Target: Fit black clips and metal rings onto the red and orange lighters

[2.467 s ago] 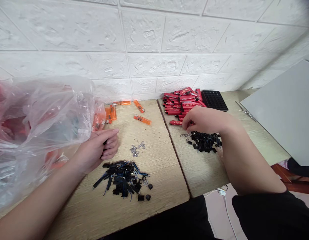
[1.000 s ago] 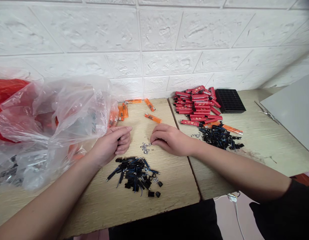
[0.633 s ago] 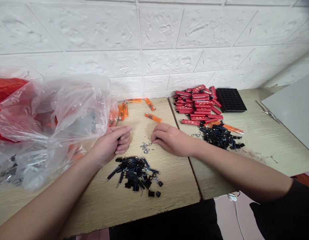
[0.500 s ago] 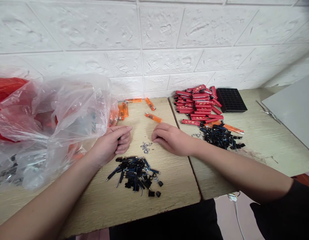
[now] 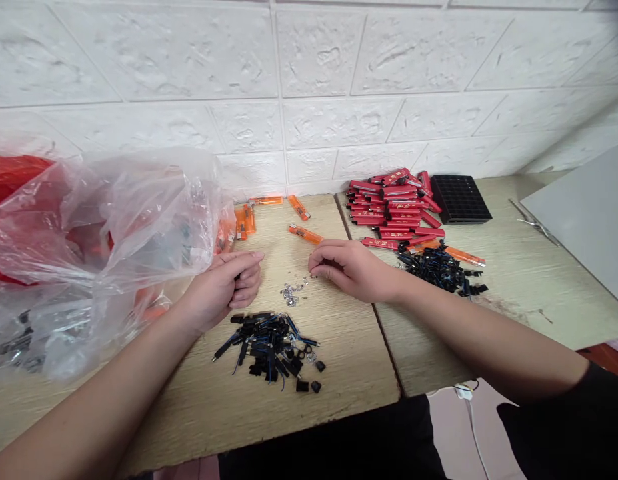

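Plastic bag [image 5: 153, 227] cut off left, silvery bits [image 5: 289, 295] indistinct

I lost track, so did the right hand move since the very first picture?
Yes. The right hand went left, across the table seam, to beside the small metal pieces.

The left forearm [image 5: 123, 370] slants inward to a left hand [image 5: 231, 283] with curled fingers and thumb stretched forward; the right forearm [image 5: 489, 333] reaches across to a right hand [image 5: 353, 268], thumb and fingertips drawn close together
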Tool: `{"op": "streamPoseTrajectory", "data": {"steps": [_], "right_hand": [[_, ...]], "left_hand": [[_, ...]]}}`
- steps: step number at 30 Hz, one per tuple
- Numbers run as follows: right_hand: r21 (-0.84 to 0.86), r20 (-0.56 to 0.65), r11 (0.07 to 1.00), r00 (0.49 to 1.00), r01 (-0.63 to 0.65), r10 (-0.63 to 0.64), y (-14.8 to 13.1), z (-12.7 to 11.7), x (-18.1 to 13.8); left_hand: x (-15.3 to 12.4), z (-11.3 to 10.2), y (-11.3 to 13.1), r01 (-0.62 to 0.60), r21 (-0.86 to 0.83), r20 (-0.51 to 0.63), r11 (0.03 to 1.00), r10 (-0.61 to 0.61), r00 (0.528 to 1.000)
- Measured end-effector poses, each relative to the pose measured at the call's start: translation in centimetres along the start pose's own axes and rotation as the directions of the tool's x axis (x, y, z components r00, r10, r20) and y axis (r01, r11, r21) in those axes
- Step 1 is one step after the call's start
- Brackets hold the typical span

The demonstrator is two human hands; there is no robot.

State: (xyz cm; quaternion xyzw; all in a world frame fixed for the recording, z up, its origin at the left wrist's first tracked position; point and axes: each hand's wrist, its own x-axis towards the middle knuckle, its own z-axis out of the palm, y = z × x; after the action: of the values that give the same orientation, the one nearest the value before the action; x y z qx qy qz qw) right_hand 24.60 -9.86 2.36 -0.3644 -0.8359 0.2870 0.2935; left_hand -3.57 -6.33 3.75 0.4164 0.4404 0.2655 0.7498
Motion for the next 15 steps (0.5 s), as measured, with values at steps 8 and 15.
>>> {"op": "streamPoseTrajectory", "data": {"steps": [8,15], "right_hand": [[-0.043,0.186,0.962,0.944,-0.271,0.274,0.8,-8.1,-1.6],[-0.291,0.434,0.860,0.743,-0.420,0.510,1.3,-13.2,-3.7]], "left_hand": [[-0.1,0.1,0.1,-0.006,0.022,-0.001,1.000,0.006,1.000],[-0.1,0.1,0.2,-0.008,0.042,0.007,0.999,0.007,1.000]]}}
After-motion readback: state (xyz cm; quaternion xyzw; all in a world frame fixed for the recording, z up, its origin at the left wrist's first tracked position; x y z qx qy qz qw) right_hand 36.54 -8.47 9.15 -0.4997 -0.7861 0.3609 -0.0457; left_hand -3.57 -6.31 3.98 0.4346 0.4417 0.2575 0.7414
